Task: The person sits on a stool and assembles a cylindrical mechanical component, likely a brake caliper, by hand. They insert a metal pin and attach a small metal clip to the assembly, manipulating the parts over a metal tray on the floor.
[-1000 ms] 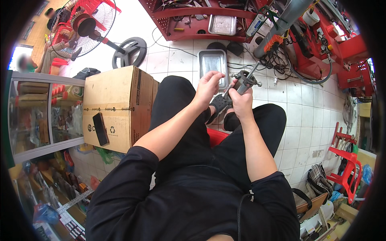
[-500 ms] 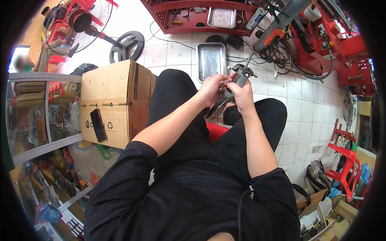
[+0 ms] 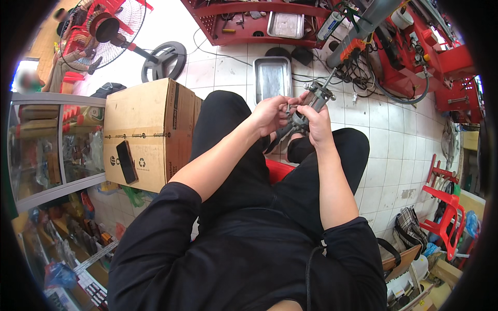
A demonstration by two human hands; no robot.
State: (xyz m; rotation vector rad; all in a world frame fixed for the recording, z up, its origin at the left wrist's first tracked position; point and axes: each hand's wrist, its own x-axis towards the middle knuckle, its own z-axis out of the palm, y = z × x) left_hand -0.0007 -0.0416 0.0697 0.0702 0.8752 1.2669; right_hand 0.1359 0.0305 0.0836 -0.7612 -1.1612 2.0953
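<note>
In front of my knees, my right hand (image 3: 318,123) is closed round a grey metal cylinder with end flanges (image 3: 317,98). Small knobs stick out of its upper flange, and a long thin rod runs up and to the right from it. My left hand (image 3: 271,115) is beside the cylinder's left side, fingers bent and pinched together. Between its fingertips is a small greyish metal piece (image 3: 289,108), too small to name for certain. My hands partly cover the lower end of the cylinder.
A metal tray (image 3: 273,78) lies on the tiled floor beyond my hands. To the left are a cardboard box (image 3: 148,103) with a black phone (image 3: 126,161) on it and a standing fan (image 3: 106,28). A red tool cart (image 3: 249,39) and cables (image 3: 371,78) lie ahead.
The metal cylinder has tilted and shifted slightly right with my right hand, so its rod leans further right. A small metal piece now shows at my left fingertips.
</note>
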